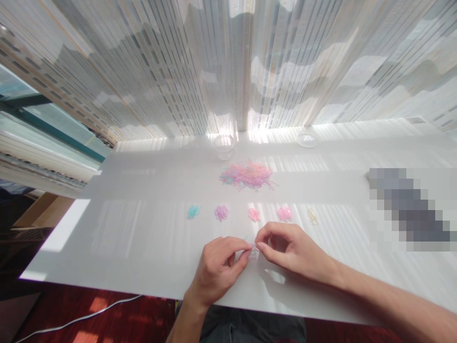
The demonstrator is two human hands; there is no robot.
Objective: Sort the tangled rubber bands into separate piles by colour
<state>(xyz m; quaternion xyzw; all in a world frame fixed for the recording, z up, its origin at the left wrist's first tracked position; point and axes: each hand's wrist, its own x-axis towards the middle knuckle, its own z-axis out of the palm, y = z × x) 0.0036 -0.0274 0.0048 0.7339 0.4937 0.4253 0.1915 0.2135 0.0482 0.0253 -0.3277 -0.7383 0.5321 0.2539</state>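
Observation:
My left hand (218,271) and my right hand (289,247) meet near the front edge of the white table (143,228), fingertips pinched together on a tiny pale rubber band (253,246). Just beyond them lie small sorted heaps of bands in a row: a blue heap (193,211), a purple heap (222,212), a pink heap (253,215), a brighter pink heap (284,213) and a yellow heap (312,215). Farther back sits a big mixed pile of coloured bands (247,174).
A clear plastic cup (223,145) and a clear lid (307,139) stand at the table's far edge by the sheer curtains. A blurred-out patch (410,209) covers the right side. A white cable (82,317) runs across the red floor below.

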